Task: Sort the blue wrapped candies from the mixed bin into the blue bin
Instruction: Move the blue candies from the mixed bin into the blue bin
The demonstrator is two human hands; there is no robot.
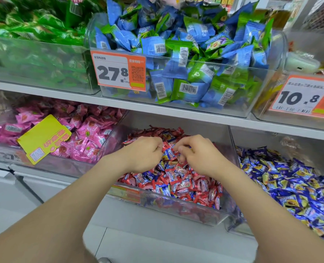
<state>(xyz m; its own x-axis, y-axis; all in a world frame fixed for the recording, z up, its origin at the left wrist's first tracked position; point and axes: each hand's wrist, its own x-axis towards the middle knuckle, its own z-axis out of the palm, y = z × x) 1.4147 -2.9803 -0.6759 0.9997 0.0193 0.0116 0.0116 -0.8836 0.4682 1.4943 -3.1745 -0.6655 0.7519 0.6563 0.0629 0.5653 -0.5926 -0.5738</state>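
Left hand (144, 152) and right hand (197, 154) are in the mixed bin (176, 207), fingers curled; grip cannot be confirmed. Blue candies (168, 154) lie between them. The blue bin (261, 141) adjoins on the right.

Glossy candy wrappers (178, 184); clear plastic bin (185, 211)

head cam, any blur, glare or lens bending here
Head view: bright, even store light, hardly any shadows; the wide lens bows the shelf edge; the green bin top left looks soft and hazy; the 27.8 price tag, left hand and right hand are fairly sharp; sheen on the clear front of the mixed bin veils the candies behind it.
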